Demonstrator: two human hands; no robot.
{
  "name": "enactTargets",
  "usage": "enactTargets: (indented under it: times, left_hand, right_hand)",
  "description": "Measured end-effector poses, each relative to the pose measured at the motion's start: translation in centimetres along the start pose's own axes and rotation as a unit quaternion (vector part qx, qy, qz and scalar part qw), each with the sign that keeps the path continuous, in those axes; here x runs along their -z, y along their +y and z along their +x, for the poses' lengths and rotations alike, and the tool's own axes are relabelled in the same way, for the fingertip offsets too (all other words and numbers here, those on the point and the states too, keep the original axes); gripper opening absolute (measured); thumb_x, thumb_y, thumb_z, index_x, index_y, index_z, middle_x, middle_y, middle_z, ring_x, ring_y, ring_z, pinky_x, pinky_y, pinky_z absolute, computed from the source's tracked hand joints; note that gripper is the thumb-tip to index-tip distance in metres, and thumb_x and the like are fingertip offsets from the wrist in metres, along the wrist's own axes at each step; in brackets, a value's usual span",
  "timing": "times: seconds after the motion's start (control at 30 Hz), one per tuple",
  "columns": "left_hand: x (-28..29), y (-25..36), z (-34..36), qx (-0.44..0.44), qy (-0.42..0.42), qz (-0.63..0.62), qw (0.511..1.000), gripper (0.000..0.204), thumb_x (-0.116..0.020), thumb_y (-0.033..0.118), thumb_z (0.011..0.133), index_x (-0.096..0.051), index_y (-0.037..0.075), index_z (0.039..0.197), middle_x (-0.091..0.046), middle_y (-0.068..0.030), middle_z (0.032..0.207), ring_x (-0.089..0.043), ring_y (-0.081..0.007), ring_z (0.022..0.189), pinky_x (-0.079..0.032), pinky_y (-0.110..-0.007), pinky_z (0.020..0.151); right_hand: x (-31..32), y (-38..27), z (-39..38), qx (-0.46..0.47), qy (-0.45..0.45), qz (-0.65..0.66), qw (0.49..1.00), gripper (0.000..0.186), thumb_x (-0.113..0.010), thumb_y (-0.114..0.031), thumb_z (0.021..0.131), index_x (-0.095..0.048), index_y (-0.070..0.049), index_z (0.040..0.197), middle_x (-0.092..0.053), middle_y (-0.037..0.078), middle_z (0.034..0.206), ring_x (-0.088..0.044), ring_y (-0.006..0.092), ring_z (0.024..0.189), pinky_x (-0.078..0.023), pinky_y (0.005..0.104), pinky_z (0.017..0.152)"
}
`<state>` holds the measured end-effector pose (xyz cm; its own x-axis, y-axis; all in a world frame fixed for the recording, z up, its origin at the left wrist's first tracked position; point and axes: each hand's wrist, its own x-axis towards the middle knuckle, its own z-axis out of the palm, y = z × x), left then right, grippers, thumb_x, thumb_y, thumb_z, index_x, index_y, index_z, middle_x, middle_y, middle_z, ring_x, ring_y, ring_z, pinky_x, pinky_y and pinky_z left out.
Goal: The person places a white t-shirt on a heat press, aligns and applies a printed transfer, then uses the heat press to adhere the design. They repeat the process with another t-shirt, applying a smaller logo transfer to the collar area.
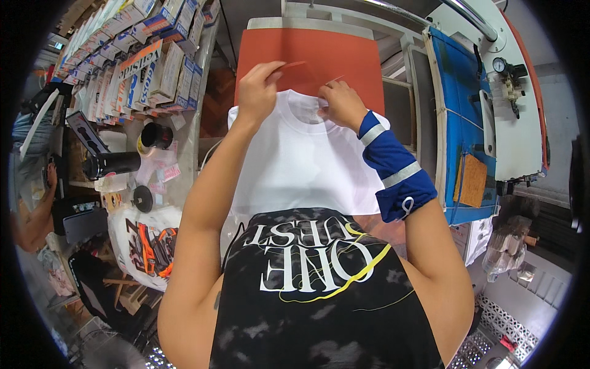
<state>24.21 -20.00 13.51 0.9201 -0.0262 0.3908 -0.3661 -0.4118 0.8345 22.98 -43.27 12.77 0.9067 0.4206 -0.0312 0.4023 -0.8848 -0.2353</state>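
A white T-shirt [289, 166] lies spread in front of me on an orange-red board [307, 46], its neckline toward the far side. Just beyond the collar's left side, my left hand [258, 92] pinches a thin strip [292, 64] that looks reddish or see-through. My right hand [342, 103] is closed at the right edge of the collar [301, 126]. A pale sliver shows at its fingertips; whether it grips that or the collar cloth, I cannot make out. Inside the neck sits a small faint grey mark [312, 113]. A blue band covers my right forearm.
Stacked boxes [141, 74], a black cylinder [114, 163] and a tape roll [156, 135] crowd the left bench. A blue panel [461, 123] and a machine with a pressure gauge [499, 65] stand right. Another person's arm [38, 212] shows far left.
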Motion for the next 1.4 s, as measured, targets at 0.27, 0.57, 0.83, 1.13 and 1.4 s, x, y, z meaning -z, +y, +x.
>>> enactTargets:
  times: [0.27,0.57,0.83,1.13,1.4]
  left_hand:
    - [-3.6,-2.2,4.1,0.161,-0.397,0.001,0.904,0.026,-0.067,0.011,0.093,-0.072,0.004,0.118,-0.075,-0.0164,0.108,-0.071,-0.024,0.102,-0.053,-0.034,0.091]
    - [-1.5,-1.4,1.0,0.016,-0.351,0.185,0.918,0.021,-0.074,0.015,0.087,-0.066,0.001,0.1,-0.068,-0.0181,0.116,-0.064,-0.0361,0.108,-0.051,-0.043,0.09]
    - [-2.2,-1.0,-1.1,0.006,-0.261,0.162,0.952,0.023,-0.075,0.016,0.086,-0.067,0.001,0.101,-0.072,-0.0206,0.092,-0.069,-0.0405,0.089,-0.054,-0.047,0.08]
    - [-3.5,-1.0,-2.1,-0.025,-0.168,0.227,0.959,0.017,-0.074,0.017,0.083,-0.068,0.004,0.092,-0.07,-0.0145,0.099,-0.064,-0.034,0.101,-0.046,-0.046,0.097]
    - [-1.7,0.2,-4.6,-0.073,-0.332,0.244,0.908,0.022,-0.083,0.024,0.075,-0.071,0.008,0.083,-0.061,-0.0081,0.125,-0.052,-0.0279,0.126,-0.031,-0.059,0.114]
  right_hand:
    - [0.5,0.3,-1.5,0.02,0.125,0.095,0.987,0.017,-0.076,-0.013,0.077,-0.07,-0.005,0.092,-0.068,0.009,0.11,-0.061,0.0325,0.105,-0.05,0.0442,0.089]
    - [-2.2,0.2,-1.4,-0.021,0.171,0.101,0.98,0.014,-0.074,-0.013,0.079,-0.068,-0.01,0.091,-0.072,0.008,0.099,-0.062,0.0321,0.099,-0.047,0.0469,0.083]
    - [-2.6,-0.2,-2.0,-0.061,0.157,0.12,0.978,0.008,-0.072,-0.014,0.083,-0.067,-0.01,0.088,-0.072,0.008,0.083,-0.064,0.0331,0.088,-0.045,0.0475,0.077]
    - [-2.1,-1.5,-2.1,-0.081,0.247,0.01,0.966,0.015,-0.073,-0.015,0.082,-0.067,-0.008,0.094,-0.069,0.01,0.096,-0.061,0.0313,0.098,-0.043,0.0466,0.085]
    - [-4.0,-3.1,-6.0,-0.035,0.188,0.057,0.98,0.027,-0.074,-0.026,0.082,-0.068,-0.001,0.074,-0.065,0.017,0.123,-0.056,0.0365,0.12,-0.041,0.0511,0.102]
